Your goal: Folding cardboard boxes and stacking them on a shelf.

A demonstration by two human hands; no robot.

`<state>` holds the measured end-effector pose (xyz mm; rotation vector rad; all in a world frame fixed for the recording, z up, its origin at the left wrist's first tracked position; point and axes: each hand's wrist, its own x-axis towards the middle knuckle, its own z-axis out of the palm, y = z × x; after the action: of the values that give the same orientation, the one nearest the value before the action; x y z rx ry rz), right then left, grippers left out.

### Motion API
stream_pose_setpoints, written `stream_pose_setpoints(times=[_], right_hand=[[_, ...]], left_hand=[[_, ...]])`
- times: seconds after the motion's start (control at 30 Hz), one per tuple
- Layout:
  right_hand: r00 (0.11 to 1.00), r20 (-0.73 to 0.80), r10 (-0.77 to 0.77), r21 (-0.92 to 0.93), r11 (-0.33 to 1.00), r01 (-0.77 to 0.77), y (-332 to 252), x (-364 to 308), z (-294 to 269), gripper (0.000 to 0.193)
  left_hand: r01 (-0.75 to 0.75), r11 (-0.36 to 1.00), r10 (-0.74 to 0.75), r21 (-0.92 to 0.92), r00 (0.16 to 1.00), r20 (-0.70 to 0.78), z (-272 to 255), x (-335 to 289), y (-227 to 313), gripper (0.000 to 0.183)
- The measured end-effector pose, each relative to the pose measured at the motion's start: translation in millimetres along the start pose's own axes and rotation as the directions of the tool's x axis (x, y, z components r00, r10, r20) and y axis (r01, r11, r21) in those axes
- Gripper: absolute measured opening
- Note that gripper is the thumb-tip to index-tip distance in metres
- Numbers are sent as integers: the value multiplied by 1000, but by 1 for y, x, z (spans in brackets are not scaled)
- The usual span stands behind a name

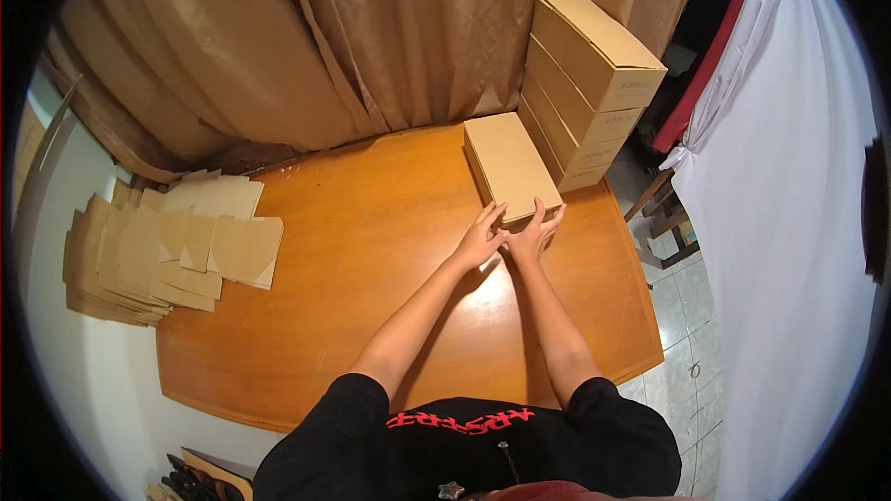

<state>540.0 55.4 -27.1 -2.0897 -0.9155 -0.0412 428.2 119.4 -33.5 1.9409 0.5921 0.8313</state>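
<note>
A closed brown cardboard box lies flat on the wooden table, just left of a stack of similar boxes. Both of my arms reach forward to its near end. My left hand has its fingers bent against the near left corner. At the near right corner, my right hand grips the box, with one finger on the lid and others along the end and side. The two hands almost meet at the near face, which they partly cover. The undersides of my fingers are hidden.
The stack of several boxes stands at the table's far right corner. Flattened cardboard pieces lie overlapping on the left of the table. A brown curtain hangs behind, and a white cloth hangs at the right above a tiled floor.
</note>
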Motion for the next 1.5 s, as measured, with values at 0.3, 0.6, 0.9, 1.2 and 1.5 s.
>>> stream_pose_setpoints(times=[0.3, 0.6, 0.9, 1.2, 1.5], right_hand=[[999, -26, -36, -39, 999, 34, -1, 34, 17, 101], [998, -47, -38, -104, 994, 33, -8, 51, 28, 100], [997, -39, -64, -194, 979, 55, -11, 59, 30, 102], [997, 76, -23, -138, 990, 34, -29, 0, 23, 96], [840, 443, -313, 176, 949, 261, -89, -205, 49, 73]], left_hand=[[125, 991, -128, 43, 990, 56, -5, 45, -5, 59], [122, 988, -127, 95, 991, 43, -7, 51, -5, 66], [261, 965, -260, -24, 964, 57, -20, -6, -3, 65], [464, 863, -478, -201, 878, -24, -79, -110, 7, 54], [630, 752, -658, -194, 700, -275, -142, -244, -4, 45]])
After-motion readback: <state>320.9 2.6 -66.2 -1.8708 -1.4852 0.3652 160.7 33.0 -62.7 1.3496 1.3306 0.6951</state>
